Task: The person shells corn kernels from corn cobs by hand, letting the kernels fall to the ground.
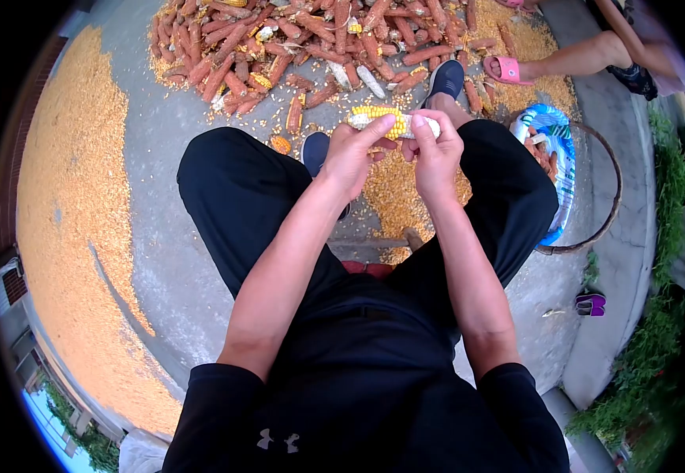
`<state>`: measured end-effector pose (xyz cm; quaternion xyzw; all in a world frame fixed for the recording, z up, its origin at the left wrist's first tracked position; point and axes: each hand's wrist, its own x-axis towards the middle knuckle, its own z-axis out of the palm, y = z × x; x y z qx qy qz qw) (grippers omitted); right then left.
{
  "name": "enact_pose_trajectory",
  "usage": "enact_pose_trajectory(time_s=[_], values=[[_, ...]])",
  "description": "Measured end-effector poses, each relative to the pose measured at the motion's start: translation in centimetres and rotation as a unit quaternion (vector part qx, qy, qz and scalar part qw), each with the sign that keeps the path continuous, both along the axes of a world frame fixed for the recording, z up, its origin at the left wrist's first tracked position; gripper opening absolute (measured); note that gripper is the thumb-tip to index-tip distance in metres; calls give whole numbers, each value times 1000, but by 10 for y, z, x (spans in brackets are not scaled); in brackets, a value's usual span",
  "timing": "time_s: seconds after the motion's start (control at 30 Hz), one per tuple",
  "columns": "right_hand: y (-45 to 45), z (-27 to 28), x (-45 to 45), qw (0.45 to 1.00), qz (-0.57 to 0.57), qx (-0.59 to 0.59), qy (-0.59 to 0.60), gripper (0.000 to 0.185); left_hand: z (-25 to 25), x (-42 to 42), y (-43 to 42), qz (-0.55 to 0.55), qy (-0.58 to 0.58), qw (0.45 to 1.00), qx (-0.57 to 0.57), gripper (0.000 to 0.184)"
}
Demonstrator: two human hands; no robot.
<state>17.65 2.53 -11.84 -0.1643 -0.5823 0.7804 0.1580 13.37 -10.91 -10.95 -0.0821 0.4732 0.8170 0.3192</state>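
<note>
A partly shelled corn cob [384,124] lies crosswise between my two hands, yellow kernels on its middle and left, its right end whitish and bare. My left hand [350,154] is closed on the left part, thumb on top. My right hand [436,156] grips the bare right part, its thumb against the cob. Both hands are above a patch of loose kernels [409,193] on the ground between my knees. Fingers under the cob are partly hidden.
A heap of reddish cobs [295,35] lies ahead. A wide spread of kernels [74,197] covers the left ground. At the right stands a lined basket [565,169] with a hoop handle. Another person's leg [571,59] with a pink sandal [508,71] reaches in at upper right.
</note>
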Motion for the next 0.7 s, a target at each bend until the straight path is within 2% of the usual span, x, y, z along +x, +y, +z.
enact_pose_trajectory(time_s=[0.1, 0.13, 0.33, 0.43, 0.53, 0.63, 0.7], values=[[-2, 4, 2, 995, 27, 25, -93, 22, 5, 1, -4, -47, -2, 998, 49, 20], [-1, 7, -1, 993, 40, -42, -101, 23, 6, 4, 2, -26, 0, 998, 52, 14], [3, 16, -1, 980, 61, -136, -131, 24, -9, 0, -4, -71, -36, 986, 149, 21], [6, 16, -2, 969, 42, -191, -153, 24, -20, 2, -3, -83, -21, 990, 111, 29], [6, 10, -1, 985, 52, -100, -131, 23, -15, 6, 2, -35, -65, 994, 79, 32], [5, 4, -2, 997, 25, -7, -76, 22, 4, 6, 4, -49, -21, 994, 93, 23], [7, 6, 1, 993, 36, 108, -18, 21, 10, 5, 3, -44, -40, 989, 137, 20]])
